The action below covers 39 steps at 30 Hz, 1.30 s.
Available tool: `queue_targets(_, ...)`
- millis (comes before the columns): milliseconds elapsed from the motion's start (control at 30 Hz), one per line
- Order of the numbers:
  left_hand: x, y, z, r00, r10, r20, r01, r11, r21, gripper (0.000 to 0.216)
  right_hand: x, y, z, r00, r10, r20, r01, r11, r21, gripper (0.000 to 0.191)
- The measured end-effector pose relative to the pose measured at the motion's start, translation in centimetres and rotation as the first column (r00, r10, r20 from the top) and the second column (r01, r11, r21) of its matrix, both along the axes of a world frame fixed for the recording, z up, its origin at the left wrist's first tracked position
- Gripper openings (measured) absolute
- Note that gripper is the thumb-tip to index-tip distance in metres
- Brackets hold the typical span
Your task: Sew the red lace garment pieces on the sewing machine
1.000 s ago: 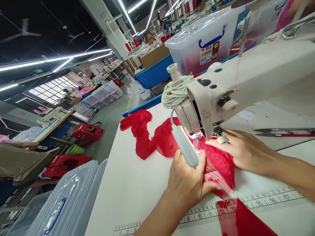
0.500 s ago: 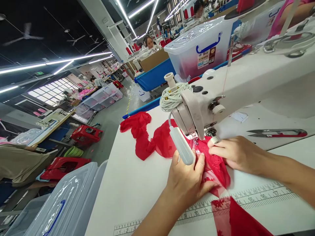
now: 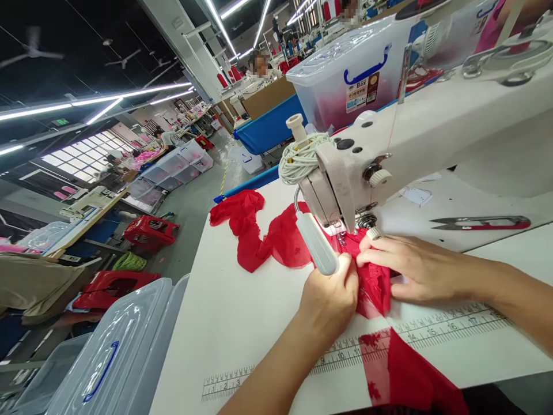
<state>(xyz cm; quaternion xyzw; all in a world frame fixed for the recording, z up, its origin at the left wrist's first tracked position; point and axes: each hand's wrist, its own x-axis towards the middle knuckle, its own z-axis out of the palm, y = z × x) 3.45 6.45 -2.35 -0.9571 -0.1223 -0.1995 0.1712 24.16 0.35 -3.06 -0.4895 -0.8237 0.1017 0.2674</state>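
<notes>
Red lace fabric (image 3: 375, 282) lies bunched under the needle of a white sewing machine (image 3: 432, 138). My left hand (image 3: 330, 291) is closed at the fabric's left edge, thumb against the curled fingers, just below the white lamp (image 3: 318, 245) that covers some fingertips. On the other side, my right hand (image 3: 417, 268) grips the lace close to the presser foot (image 3: 341, 237), fingers bent over it and thumb lower down. A sheer and solid red tail of the fabric hangs toward the table's front edge. More red fabric (image 3: 253, 242) spreads behind the lamp.
Red-handled thread snips (image 3: 481, 223) lie right of the machine head. A printed ruler (image 3: 341, 357) runs along the white table's front. Lidded plastic boxes (image 3: 112, 340) stand at lower left, and another box (image 3: 341, 86) sits behind the machine. Several people are farther off.
My left hand has closed from spread fingers and thumb to a tighter grip. My right hand's fingers have shifted left over the lace. The fabric's front tail has moved slightly left and up.
</notes>
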Motion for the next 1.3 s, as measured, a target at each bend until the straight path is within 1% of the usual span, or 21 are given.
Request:
queue_targets(67, -0.3, 0.0, 0.4, 0.999, 0.023, -0.038, -0.026, 0.996, -0.080, 0.023, -0.3, 0.3, -0.3, 0.999, -0.011, 0.032, 0.011, 1.000, 0.001, 0.016)
queue_targets(133, -0.6, -0.2, 1.2, 0.993, 0.056, -0.103, -0.079, 0.969, -0.234, 0.023, -0.6, 0.7, -0.7, 0.998, -0.055, 0.007, 0.054, 0.996, 0.072, 0.014)
queue_targets(233, -0.7, -0.7, 2.0, 0.977, 0.086, -0.198, -0.160, 0.902, -0.401, 0.045, -0.9, 1.0, -1.3, 0.989, -0.115, -0.089, 0.128, 0.980, 0.155, 0.017)
queue_targets(333, -0.4, -0.9, 1.6, 0.959, 0.182, -0.218, -0.257, 0.883, -0.392, 0.021, -1.0, 1.1, -1.3, 0.983, -0.151, -0.103, 0.165, 0.977, 0.136, 0.019)
queue_targets(400, -0.2, -0.7, 1.0, 0.952, 0.234, -0.200, -0.296, 0.873, -0.387, 0.025, -1.1, 1.0, -1.2, 0.981, -0.162, -0.109, 0.175, 0.976, 0.125, 0.018)
queue_targets(467, -0.1, -0.1, 0.4, 0.966, 0.229, -0.121, -0.259, 0.844, -0.470, 0.030, -1.2, 1.0, -1.0, 0.977, -0.171, -0.129, 0.186, 0.976, 0.114, 0.017)
queue_targets(533, -0.2, 0.6, 0.0, 0.981, 0.192, 0.036, -0.127, 0.769, -0.627, 0.026, -1.3, 1.0, -1.0, 0.972, -0.183, -0.144, 0.196, 0.977, 0.079, 0.020)
queue_targets(600, -0.2, 1.3, -0.2, 0.965, 0.178, 0.191, 0.040, 0.623, -0.781, 0.023, -1.4, 0.9, -1.0, 0.968, -0.212, -0.135, 0.219, 0.975, 0.037, 0.022)
queue_targets(633, -0.1, 1.5, -0.2, 0.952, 0.204, 0.230, 0.095, 0.515, -0.852, 0.022, -1.4, 0.9, -1.0, 0.965, -0.226, -0.131, 0.231, 0.973, 0.025, 0.022)
queue_targets(700, 0.1, 1.9, -0.1, 0.928, 0.318, 0.195, 0.114, 0.254, -0.960, 0.020, -1.3, 0.9, -1.1, 0.962, -0.239, -0.130, 0.243, 0.970, 0.021, 0.019)
queue_targets(767, 0.4, 2.0, 0.3, 0.906, 0.416, 0.077, 0.081, 0.007, -0.997, 0.018, -1.3, 0.8, -1.1, 0.963, -0.229, -0.141, 0.237, 0.970, 0.047, 0.018)
queue_targets(800, 0.6, 2.0, 0.6, 0.900, 0.434, 0.040, 0.077, -0.067, -0.995, 0.017, -1.2, 0.8, -1.1, 0.963, -0.223, -0.148, 0.236, 0.969, 0.073, 0.018)
queue_targets(833, 0.7, 2.0, 0.9, 0.900, 0.435, 0.026, 0.080, -0.106, -0.991, 0.017, -1.2, 0.8, -1.1, 0.963, -0.221, -0.155, 0.239, 0.965, 0.109, 0.019)
queue_targets(933, 0.6, 1.9, 1.5, 0.914, 0.405, 0.028, 0.082, -0.115, -0.990, 0.012, -1.1, 0.8, -1.1, 0.961, -0.204, -0.187, 0.242, 0.947, 0.212, 0.019)
queue_targets(1000, 0.5, 1.8, 1.6, 0.927, 0.376, -0.004, 0.048, -0.130, -0.990, 0.002, -1.1, 0.7, -1.0, 0.959, -0.172, -0.226, 0.223, 0.949, 0.224, 0.016)
queue_targets(1067, 0.4, 1.7, 1.4, 0.936, 0.349, -0.040, 0.016, -0.154, -0.988, 0.013, -1.2, 0.7, -0.9, 0.957, -0.129, -0.259, 0.187, 0.959, 0.214, 0.016)
queue_targets(1100, 0.4, 1.7, 1.2, 0.936, 0.348, -0.040, 0.008, -0.136, -0.991, 0.015, -1.2, 0.6, -0.8, 0.957, -0.111, -0.268, 0.172, 0.960, 0.219, 0.016)
queue_targets(1133, 0.5, 1.6, 0.9, 0.934, 0.357, -0.018, 0.012, -0.081, -0.997, 0.014, -1.2, 0.6, -0.8, 0.957, -0.095, -0.275, 0.163, 0.958, 0.235, 0.016)
queue_targets(1233, 0.6, 1.5, 0.2, 0.905, 0.391, 0.166, 0.072, 0.242, -0.967, 0.007, -1.2, 0.5, -0.7, 0.958, -0.070, -0.277, 0.159, 0.935, 0.317, 0.015)
queue_targets(1267, 0.6, 1.5, 0.0, 0.893, 0.393, 0.218, 0.090, 0.317, -0.944, 0.007, -1.2, 0.5, -0.7, 0.959, -0.066, -0.275, 0.162, 0.925, 0.343, 0.015)
queue_targets(1300, 0.6, 1.6, -0.2, 0.884, 0.399, 0.244, 0.097, 0.353, -0.931, 0.009, -1.2, 0.5, -0.7, 0.961, -0.061, -0.270, 0.162, 0.915, 0.370, 0.016)
